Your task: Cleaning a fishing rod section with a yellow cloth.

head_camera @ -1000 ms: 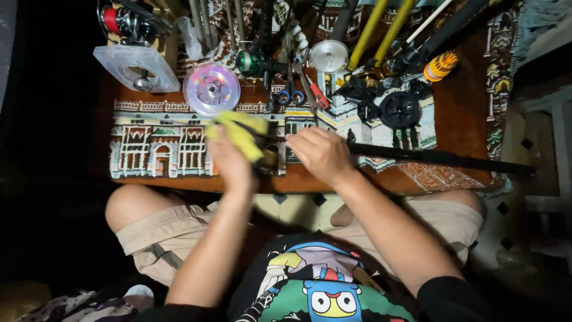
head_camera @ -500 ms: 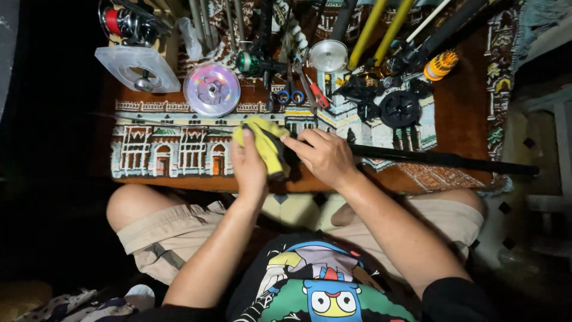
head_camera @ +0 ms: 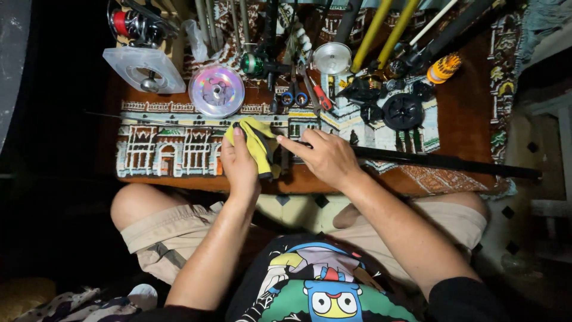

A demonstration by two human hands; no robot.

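head view: left hand (head_camera: 239,164) closed around a yellow cloth (head_camera: 257,146), which wraps a black rod (head_camera: 429,161) lying across a patterned mat (head_camera: 161,152). right hand (head_camera: 325,156) rests on the rod just beside the cloth, fingers curled over it, pinning it down. step in hand, judged: wiping the rod. next stroke calls for a steady right hand while the cloth slides along. scissors (head_camera: 294,95) and spool (head_camera: 216,90) lie beyond.

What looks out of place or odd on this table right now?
Nothing looks spilled or broken. The table is crowded with reels and tools, though. The long black rod sticks out past its right edge, while the left hand holds a yellow cloth on it.
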